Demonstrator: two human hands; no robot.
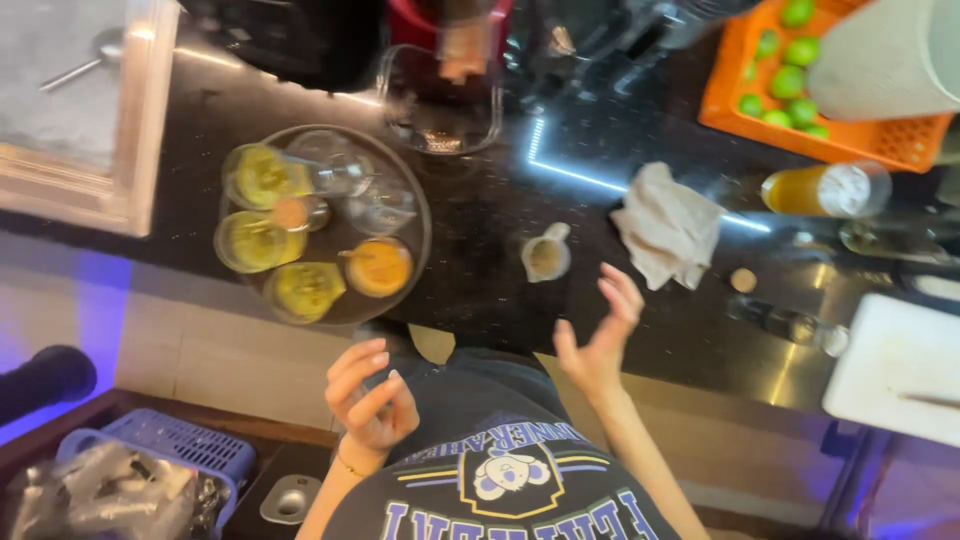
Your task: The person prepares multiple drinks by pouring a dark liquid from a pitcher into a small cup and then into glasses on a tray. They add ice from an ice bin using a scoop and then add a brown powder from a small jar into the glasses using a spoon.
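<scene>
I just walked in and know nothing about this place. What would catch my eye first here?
Probably the round tray of yellow and orange drinks on the dark counter, up left of both bare hands. The left hand and right hand hang empty at the counter's edge. At the far right sits an orange crate of green limes.

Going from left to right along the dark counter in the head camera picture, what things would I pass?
Round dark tray carrying glasses of yellow and orange drink → small cream jug → crumpled pale cloth → clear bottle of orange liquid lying on its side → white rectangular board.
</scene>
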